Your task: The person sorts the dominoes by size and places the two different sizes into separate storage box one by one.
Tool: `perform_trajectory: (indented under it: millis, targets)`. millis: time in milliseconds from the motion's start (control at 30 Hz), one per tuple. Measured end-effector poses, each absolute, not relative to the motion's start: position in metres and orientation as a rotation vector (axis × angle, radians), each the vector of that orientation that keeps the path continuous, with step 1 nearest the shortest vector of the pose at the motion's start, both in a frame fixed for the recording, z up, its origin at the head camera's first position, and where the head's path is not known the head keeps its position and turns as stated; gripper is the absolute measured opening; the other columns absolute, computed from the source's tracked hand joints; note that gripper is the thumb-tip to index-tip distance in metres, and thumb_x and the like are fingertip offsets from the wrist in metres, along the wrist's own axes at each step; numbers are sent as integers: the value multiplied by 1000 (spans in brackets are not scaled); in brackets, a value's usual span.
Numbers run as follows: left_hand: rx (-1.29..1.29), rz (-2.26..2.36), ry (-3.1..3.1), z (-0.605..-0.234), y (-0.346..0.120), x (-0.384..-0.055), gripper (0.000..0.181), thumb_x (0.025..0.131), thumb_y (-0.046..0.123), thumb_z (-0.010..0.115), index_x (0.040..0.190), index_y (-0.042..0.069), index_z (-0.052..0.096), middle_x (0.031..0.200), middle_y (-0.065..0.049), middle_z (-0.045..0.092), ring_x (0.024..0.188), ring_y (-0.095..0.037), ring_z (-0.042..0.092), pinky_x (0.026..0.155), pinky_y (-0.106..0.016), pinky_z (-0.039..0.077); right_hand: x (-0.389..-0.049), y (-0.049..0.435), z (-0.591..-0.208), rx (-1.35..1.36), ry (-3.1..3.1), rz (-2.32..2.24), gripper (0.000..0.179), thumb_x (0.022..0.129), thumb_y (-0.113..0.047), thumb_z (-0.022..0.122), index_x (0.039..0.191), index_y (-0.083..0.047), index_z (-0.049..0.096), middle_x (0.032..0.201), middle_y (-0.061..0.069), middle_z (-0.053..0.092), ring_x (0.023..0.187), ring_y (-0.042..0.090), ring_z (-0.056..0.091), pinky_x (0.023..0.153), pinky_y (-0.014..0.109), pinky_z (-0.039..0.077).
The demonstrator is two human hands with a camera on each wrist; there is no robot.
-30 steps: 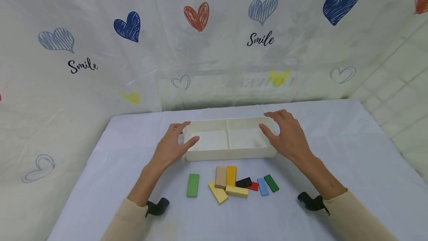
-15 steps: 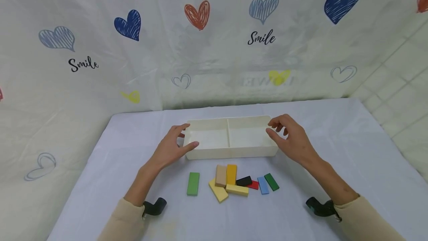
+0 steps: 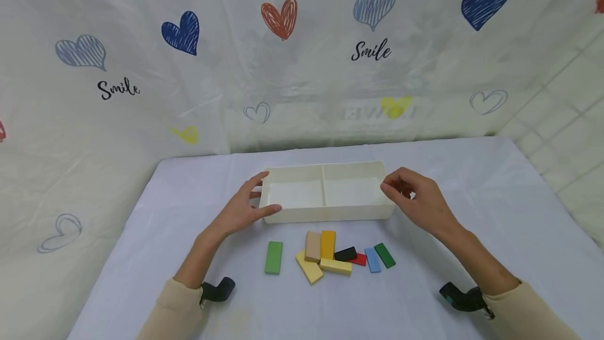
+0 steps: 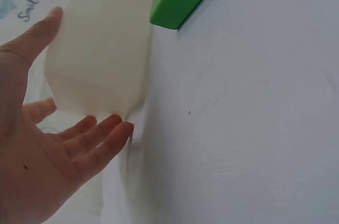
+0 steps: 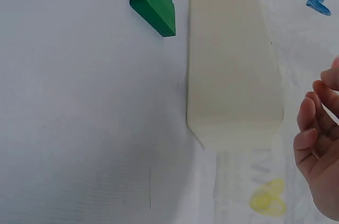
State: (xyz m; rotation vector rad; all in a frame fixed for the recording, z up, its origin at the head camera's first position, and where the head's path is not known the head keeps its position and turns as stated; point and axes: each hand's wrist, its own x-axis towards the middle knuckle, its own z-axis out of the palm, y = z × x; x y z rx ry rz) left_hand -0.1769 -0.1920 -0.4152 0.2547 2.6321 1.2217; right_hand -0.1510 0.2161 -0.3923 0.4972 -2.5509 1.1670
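Compared with half a second earlier, a tighter right hand (image 3: 420, 198), now just beyond the right end of a two-compartment white tray (image 3: 325, 215), thumb and loosely curled fingers drawn from a wider arch to a narrow gap, nothing in the grip. At the tray's opposite end, much as before, a left hand (image 3: 238, 211), spread wide, thumb at the near corner, fingers by the end wall; exact contact hard to tell. Between both hands, the tray, in about the same place. Beyond it, a narrow strip of white cloth (image 3: 189, 193) up to a creased backdrop (image 3: 321, 77) with printed hearts; outward from each hand, more cloth to the table's side edges. On the near side of the tray, between the wrists, flat-faced rectangular blocks, unmoved: light green (image 3: 273, 257) nearest the left hand; then a touching cluster of tan, orange-yellow, two pale yellow, black and red; then blue (image 3: 373, 259) and dark green (image 3: 385, 255) nearest the right hand. Tray smooth, off-white, straight-walled, with one thin divider (image 3: 323, 185); cloth softly wrinkled.
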Motion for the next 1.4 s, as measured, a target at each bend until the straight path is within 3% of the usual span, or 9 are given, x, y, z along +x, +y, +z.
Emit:
perform_trajectory:
  millis: [233, 567, 967, 1400]
  targets:
    - [230, 1283, 2561, -418, -194, -177, 103, 85, 54, 83, 165, 39, 20, 166, -9, 34, 146, -36, 48, 103, -51, 53, -144, 218, -392, 517, -2624, 1242, 4, 98, -16, 73, 100, -19, 73, 83, -1, 67, 70, 10, 57, 63, 23, 48]
    - [209, 1333, 2530, -422, -194, -177, 99, 86, 52, 83, 162, 47, 20, 165, -9, 33, 150, -34, 42, 108, -56, 48, -139, 219, -393, 541, -2674, 1281, 6, 100, -18, 72, 99, -13, 72, 78, 7, 63, 66, 18, 60, 59, 24, 47]
    - [206, 1323, 2539, -422, -194, -177, 97, 87, 51, 81, 162, 46, 20, 165, -10, 34, 150, -35, 41, 106, -57, 48, -134, 213, -396, 637, -2751, 1385, 3, 98, -18, 74, 98, -15, 72, 80, 9, 68, 67, 21, 66, 66, 26, 52]
    - [191, 1309, 2542, -424, -195, -177, 97, 87, 54, 81, 162, 47, 19, 165, -11, 34, 150, -34, 40, 106, -56, 48, -127, 214, -399, 781, -2792, 1370, 5, 96, -17, 77, 96, -21, 72, 82, 3, 71, 71, 11, 65, 64, 25, 54]
